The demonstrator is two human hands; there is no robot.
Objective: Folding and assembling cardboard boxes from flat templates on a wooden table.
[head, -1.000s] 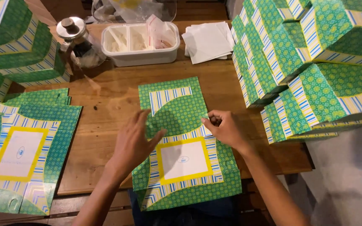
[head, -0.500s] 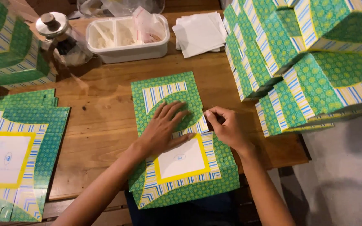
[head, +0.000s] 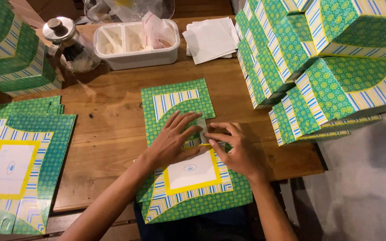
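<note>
Both hands' fingers lie spread, pressing the flat green box blank (head: 175,107) beneath them.

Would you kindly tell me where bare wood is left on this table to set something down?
Bare wood lies between the flat box sheets on the left and the box blank under both hands, and below the white tray. A small patch shows right of the right hand. The right side is crowded by stacked boxes.

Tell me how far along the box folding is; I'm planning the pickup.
Done: folded boxes stacked at right. In hand: left hand and right hand press on one flat green sheet. Left: flat sheets piled on the table's left side.
</note>
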